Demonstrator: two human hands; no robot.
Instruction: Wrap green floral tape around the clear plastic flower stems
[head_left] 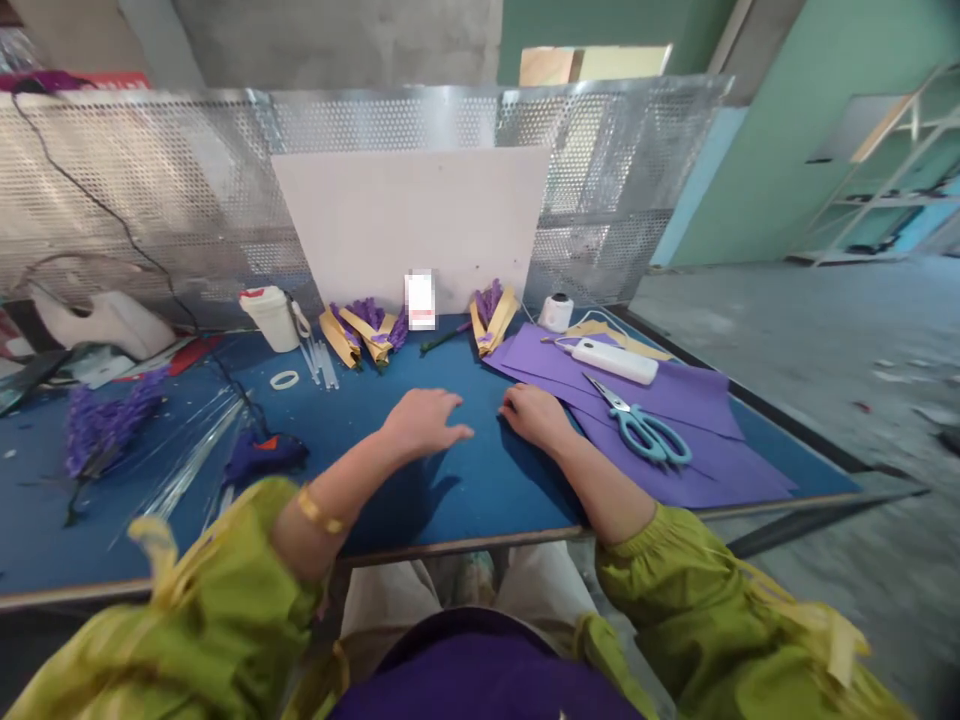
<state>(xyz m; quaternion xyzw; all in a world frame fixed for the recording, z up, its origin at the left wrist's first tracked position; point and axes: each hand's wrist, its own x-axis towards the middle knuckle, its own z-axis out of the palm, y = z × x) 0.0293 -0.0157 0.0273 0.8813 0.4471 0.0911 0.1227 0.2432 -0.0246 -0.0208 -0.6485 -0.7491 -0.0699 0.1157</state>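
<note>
My left hand (pixel 425 424) hovers over the blue tabletop (pixel 472 480), its fingers and thumb apart and nothing in it. To its right, my right hand (pixel 538 416) is low at the table with its fingers curled in; nothing shows in them. Beside that hand lie overlapping purple sheets (pixel 705 405). On the sheets rest scissors with blue handles (pixel 646 432) and a white power strip (pixel 613 361). Beyond my hands, small purple flower bundles in tan wrapping (pixel 375 335) lie at the left, and another wrapped bundle (pixel 493 318) lies at the right.
A white board (pixel 420 210) leans against a perforated metal screen (pixel 202 150). Left of me are a white cup (pixel 271 320), a tape ring (pixel 284 380), clear sticks (pixel 322 365), a dark blue glue gun (pixel 262 455) with a cable, and loose purple flowers (pixel 109 415).
</note>
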